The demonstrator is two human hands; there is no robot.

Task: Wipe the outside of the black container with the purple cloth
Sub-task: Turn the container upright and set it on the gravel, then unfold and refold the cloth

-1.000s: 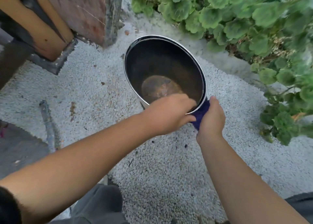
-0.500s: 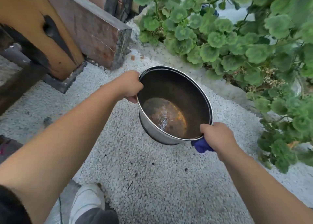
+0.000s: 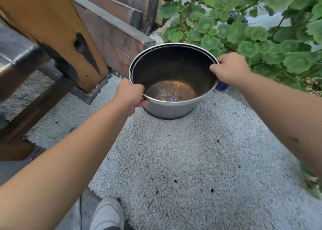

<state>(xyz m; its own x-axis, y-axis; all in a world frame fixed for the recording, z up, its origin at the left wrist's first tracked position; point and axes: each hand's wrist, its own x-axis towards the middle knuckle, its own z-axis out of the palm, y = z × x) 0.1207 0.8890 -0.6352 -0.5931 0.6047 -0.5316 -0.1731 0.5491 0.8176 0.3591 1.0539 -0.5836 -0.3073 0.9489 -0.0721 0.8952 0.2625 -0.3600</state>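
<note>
Above gravel, left hand (image 3: 129, 94) grips black container (image 3: 171, 106).

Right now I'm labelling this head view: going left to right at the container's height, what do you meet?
Wooden post → left hand → black container → right hand → green plants.

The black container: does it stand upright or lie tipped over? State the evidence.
Upright. The black container has its open mouth facing up, showing a rusty bottom; the left hand and right hand hold its rim.
</note>
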